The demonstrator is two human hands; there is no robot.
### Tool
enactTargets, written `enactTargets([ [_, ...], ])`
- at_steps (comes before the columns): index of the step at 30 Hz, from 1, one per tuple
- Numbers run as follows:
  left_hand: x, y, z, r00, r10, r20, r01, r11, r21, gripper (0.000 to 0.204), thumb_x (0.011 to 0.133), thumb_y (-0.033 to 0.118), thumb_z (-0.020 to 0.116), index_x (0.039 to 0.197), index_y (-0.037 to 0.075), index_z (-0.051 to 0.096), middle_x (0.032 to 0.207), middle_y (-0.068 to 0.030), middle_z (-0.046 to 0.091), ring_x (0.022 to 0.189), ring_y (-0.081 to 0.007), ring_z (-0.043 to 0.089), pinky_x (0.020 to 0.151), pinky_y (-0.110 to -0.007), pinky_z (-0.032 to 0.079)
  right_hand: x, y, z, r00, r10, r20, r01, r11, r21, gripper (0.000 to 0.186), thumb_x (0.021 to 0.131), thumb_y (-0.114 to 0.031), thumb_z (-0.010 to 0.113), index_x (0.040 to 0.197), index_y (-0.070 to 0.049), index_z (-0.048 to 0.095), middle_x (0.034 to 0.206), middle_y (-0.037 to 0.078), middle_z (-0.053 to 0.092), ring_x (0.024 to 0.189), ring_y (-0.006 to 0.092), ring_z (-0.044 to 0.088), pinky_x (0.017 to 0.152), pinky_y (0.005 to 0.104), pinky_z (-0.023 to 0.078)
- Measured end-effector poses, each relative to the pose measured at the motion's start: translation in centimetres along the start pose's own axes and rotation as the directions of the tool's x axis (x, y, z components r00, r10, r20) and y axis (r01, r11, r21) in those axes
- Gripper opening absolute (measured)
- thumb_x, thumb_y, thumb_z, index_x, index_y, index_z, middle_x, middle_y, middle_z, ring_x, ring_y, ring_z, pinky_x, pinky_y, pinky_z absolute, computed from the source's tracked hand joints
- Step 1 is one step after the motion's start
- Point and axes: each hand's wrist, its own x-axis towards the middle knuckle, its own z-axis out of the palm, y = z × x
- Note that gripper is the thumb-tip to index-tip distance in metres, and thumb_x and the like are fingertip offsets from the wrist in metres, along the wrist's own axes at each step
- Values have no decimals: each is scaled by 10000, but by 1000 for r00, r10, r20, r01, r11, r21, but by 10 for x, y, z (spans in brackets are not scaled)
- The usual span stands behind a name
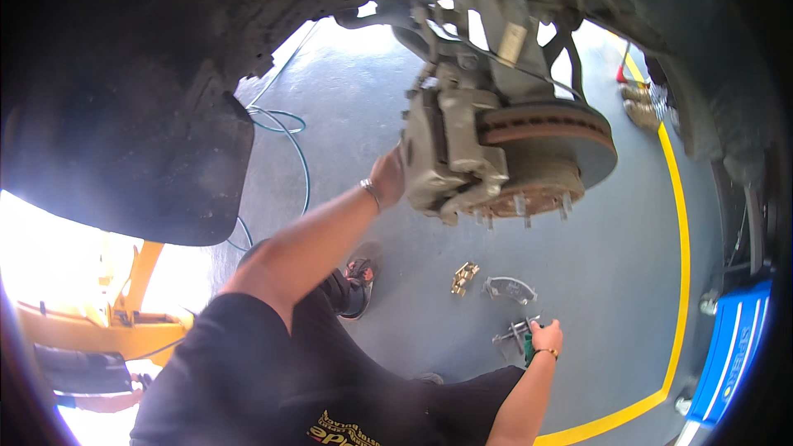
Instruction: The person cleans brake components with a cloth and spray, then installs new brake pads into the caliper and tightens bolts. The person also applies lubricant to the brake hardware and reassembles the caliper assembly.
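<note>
left hand (388, 177) at the brake caliper's left edge, fingers hidden so I can't tell its grip, brass pieces (463, 277) and brake pad (512, 288) on grey floor (607, 281), right hand (546, 336) closed round a metal tool (518, 330), floor reaching toward yellow line (682, 239)

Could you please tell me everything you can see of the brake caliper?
The brake caliper is a bulky, dull grey-brown casting that looks like metal, with rounded lobes and a dark gap between its outer and inner parts. It sits at the picture-left side of the brake disc, whose rim runs into it, raised above the grey floor. The left hand is at its left side; the fingers are hidden.
</note>
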Motion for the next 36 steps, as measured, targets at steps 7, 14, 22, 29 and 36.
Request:
enactTargets([
  [7,-29,55,14,965,-165,202,86,932,351,426,977,196,573,1360,19,509,1349,-104,573,1230,-217,549,1063,-405,425,-59,-39,-10,893,-434,-121,435,760,483,522,850,-353,721,1222,-6,604,1084,196,678,1034,320,648,893,410,495],
  [14,-16,33,6,990,34,134,-85,915,395,370,988,207,546,1322,49,567,1242,-60,626,1104,-175,589,958,-367,483,-93,-54,30,869,-472,-150,473,702,532,395,875,-297,701,1129,2,655,1001,150,707,952,260,671,854,358,509],
  [22,-50,104,-53,976,113,188,-166,939,301,401,992,345,543,1243,40,617,1161,-89,677,1051,-180,638,886,-361,515,-81,-61,45,889,-457,-28,404,754,518,398,868,-328,691,1088,3,677,1022,177,714,968,281,685,865,357,512],
  [29,-122,155,-28,844,307,440,-307,949,-73,346,998,376,528,1100,73,660,1075,-76,701,1018,-197,639,910,-392,490,-119,-100,11,713,-568,-410,696,505,510,382,829,-292,735,1065,-4,652,998,141,649,899,276,642,820,357,513],
  [36,-156,194,18,707,647,286,-690,719,78,327,1006,361,528,1113,74,642,1015,-69,697,858,-168,659,755,-328,515,-239,-256,-223,-227,-603,-765,947,47,-318,633,678,-481,843,1089,-50,631,1057,133,589,809,259,646,602,331,552],
])
